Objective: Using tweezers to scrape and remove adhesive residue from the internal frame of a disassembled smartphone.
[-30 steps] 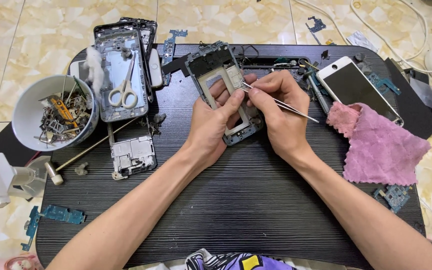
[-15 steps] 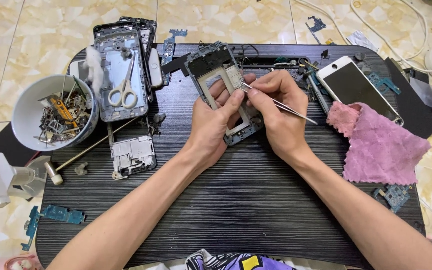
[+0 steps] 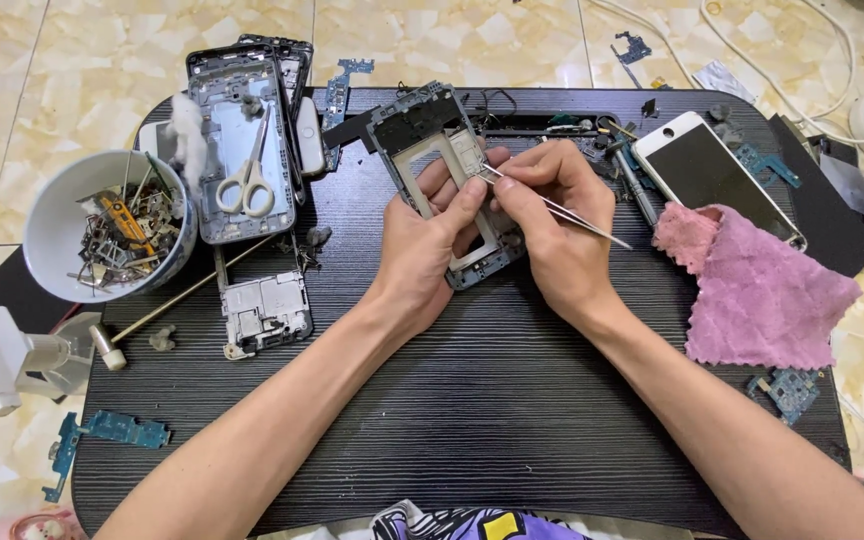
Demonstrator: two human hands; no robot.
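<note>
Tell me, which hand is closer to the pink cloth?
Right. The right hand, holding tweezers over the phone frame, sits just left of the pink cloth. The left hand grips the frame farther left.

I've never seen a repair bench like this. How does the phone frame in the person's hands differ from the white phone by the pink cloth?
The phone frame is stripped: open cutouts, no screen. The white phone keeps its dark screen. The frame is held up by the left hand while the right hand works tweezers on it; the white phone lies flat, untouched. Both are similar-sized rectangles.
</note>
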